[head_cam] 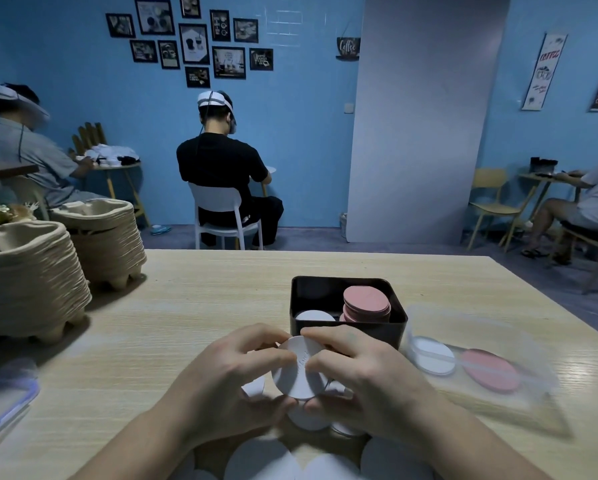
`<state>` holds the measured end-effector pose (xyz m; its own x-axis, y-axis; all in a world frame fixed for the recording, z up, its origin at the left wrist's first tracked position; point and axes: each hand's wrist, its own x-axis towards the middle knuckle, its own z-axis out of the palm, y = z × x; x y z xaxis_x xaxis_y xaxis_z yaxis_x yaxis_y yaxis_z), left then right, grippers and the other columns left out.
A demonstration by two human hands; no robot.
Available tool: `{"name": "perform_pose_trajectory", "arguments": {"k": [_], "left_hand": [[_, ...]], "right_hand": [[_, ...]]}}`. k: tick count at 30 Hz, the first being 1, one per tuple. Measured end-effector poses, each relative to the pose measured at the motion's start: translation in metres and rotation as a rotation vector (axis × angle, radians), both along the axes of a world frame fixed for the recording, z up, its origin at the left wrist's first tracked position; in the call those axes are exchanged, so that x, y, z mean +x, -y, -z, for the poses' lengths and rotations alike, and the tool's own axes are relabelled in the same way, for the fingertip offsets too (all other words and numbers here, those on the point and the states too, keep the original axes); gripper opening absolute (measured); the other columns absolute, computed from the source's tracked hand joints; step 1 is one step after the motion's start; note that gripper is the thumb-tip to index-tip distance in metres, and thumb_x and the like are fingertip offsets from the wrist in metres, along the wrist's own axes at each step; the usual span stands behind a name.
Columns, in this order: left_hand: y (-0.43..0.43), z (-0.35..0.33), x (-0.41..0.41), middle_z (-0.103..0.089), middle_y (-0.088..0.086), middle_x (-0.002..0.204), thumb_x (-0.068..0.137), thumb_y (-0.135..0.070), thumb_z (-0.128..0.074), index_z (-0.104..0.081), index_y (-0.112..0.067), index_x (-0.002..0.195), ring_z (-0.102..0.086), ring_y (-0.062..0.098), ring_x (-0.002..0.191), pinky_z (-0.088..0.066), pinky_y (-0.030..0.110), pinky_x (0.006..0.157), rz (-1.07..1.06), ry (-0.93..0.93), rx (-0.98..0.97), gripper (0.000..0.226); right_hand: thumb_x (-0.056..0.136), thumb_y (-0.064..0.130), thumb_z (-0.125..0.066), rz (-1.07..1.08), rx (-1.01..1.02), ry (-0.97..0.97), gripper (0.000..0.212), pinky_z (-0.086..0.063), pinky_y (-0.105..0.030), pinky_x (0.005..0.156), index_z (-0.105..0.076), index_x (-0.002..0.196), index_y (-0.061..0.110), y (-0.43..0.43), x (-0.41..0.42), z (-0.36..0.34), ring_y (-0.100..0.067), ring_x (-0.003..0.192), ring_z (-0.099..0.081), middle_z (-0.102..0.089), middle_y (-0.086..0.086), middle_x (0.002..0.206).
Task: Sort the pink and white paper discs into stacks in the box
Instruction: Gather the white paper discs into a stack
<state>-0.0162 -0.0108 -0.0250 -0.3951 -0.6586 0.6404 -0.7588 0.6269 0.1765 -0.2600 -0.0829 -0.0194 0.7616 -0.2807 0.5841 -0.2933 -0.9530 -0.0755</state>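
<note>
Loose white discs (262,460) lie along the near table edge, and a second white heap (308,422) sits under the hands. Left hand (235,379) and right hand (363,379) both pinch one held disc (299,370), white, by its rim with thumbs and forefingers. It is tilted face-up, just short of the black box (359,332). Whether more than one disc is in the pinch, cannot tell.

Judgement: the step is squaring or separating white discs before stacking. To do it well, grip the rim only and keep the edges flush. Lower the disc flat onto the white stack, not the pink, and let go low so nothing slides.

Box: open top, just beyond the fingertips.
- White stack (314,316): near left, low, below the rim.
- Pink stack (366,303): right side, taller, slightly fanned, top about level with the rim.
- Far-left corner: dark, contents unclear.

Clear bag (519,403), right of the box, holds one bagged white disc (433,355) and one bagged pink disc (489,370). All of this rests on the wooden table (186,306).
</note>
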Motion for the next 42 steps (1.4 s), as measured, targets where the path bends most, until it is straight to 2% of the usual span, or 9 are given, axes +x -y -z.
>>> {"name": "perform_pose_trajectory", "arguments": {"k": [2,7,14,21,24,27,32,37,42], "left_hand": [[0.0,0.001,0.0,-0.066,-0.005,0.121,0.08,-0.042,-0.084,-0.069,-0.028,0.111,-0.066,0.014,0.101,-0.057,0.03,0.074,-0.009,0.019,-0.001,0.037],[-0.001,0.0,0.0,-0.067,-0.004,0.124,0.083,-0.046,-0.08,-0.071,-0.026,0.111,-0.067,0.015,0.099,-0.056,0.026,0.075,-0.026,0.081,-0.014,0.035],[-0.001,-0.003,-0.003,-0.07,-0.002,0.128,0.082,-0.046,-0.079,-0.072,-0.025,0.11,-0.069,0.016,0.103,-0.054,0.022,0.077,-0.05,0.14,-0.012,0.036],[0.0,-0.002,0.001,-0.061,-0.006,0.146,0.089,-0.049,-0.074,-0.066,-0.03,0.123,-0.069,0.013,0.107,-0.052,0.02,0.079,-0.048,0.134,0.02,0.041],[0.0,-0.003,0.002,-0.053,-0.007,0.153,0.089,-0.053,-0.072,-0.059,-0.029,0.138,-0.064,0.012,0.123,-0.056,0.024,0.089,-0.036,0.071,0.023,0.056],[-0.003,-0.007,0.005,-0.049,-0.013,0.155,0.093,-0.052,-0.065,-0.055,-0.025,0.144,-0.052,0.004,0.138,-0.046,0.02,0.105,-0.038,-0.06,0.017,0.059],[0.003,-0.005,0.016,-0.052,-0.018,0.148,0.095,-0.05,-0.061,-0.057,-0.027,0.139,-0.052,0.004,0.133,-0.045,0.028,0.103,-0.125,-0.077,0.031,0.049],[0.009,-0.001,0.013,-0.05,-0.021,0.148,0.096,-0.054,-0.059,-0.056,-0.033,0.139,-0.048,0.0,0.135,-0.043,0.027,0.105,-0.15,-0.024,0.066,0.048],[0.008,0.001,0.011,-0.049,-0.024,0.145,0.096,-0.056,-0.057,-0.053,-0.038,0.138,-0.047,-0.003,0.133,-0.038,0.021,0.105,-0.155,-0.007,0.087,0.046]], "right_hand": [[0.09,0.049,-0.073,0.013,-0.017,-0.023,0.032,-0.058,-0.037,0.084,-0.062,0.103,0.023,0.001,0.0,0.0,-0.025,0.125,-0.056,-0.055,-0.006,0.144],[0.088,0.046,-0.075,-0.008,0.007,-0.032,0.029,-0.051,-0.031,0.095,-0.062,0.096,0.021,0.0,0.0,0.0,-0.022,0.129,-0.052,-0.052,-0.006,0.147],[0.086,0.046,-0.073,0.012,0.07,0.025,0.03,-0.054,-0.032,0.089,-0.063,0.097,0.02,-0.003,0.001,-0.003,-0.018,0.121,-0.057,-0.059,0.0,0.136],[0.089,0.045,-0.078,-0.034,0.146,0.036,0.035,-0.04,-0.016,0.099,-0.064,0.115,0.027,-0.001,-0.001,-0.008,-0.011,0.123,-0.052,-0.055,0.005,0.14],[0.089,0.047,-0.077,-0.026,0.144,0.056,0.032,-0.038,-0.011,0.1,-0.067,0.111,0.025,-0.002,-0.002,-0.014,-0.008,0.122,-0.053,-0.056,0.006,0.136],[0.088,0.046,-0.077,0.002,0.117,0.049,0.029,-0.044,-0.019,0.098,-0.067,0.102,0.022,0.005,-0.006,-0.029,-0.01,0.12,-0.056,-0.06,0.003,0.131],[0.083,0.052,-0.075,0.127,0.249,0.079,0.028,-0.046,-0.023,0.095,-0.067,0.098,0.03,0.036,-0.013,-0.068,-0.004,0.12,-0.057,-0.064,0.009,0.12],[0.076,0.062,-0.07,0.235,0.319,-0.083,0.035,-0.052,-0.034,0.08,-0.064,0.09,0.03,0.069,0.0,-0.078,-0.009,0.091,-0.058,-0.062,0.01,0.097],[0.071,0.074,-0.063,0.29,0.335,-0.18,0.045,-0.054,-0.04,0.071,-0.062,0.084,0.032,0.086,0.015,-0.062,-0.01,0.075,-0.055,-0.06,0.008,0.079]]}}
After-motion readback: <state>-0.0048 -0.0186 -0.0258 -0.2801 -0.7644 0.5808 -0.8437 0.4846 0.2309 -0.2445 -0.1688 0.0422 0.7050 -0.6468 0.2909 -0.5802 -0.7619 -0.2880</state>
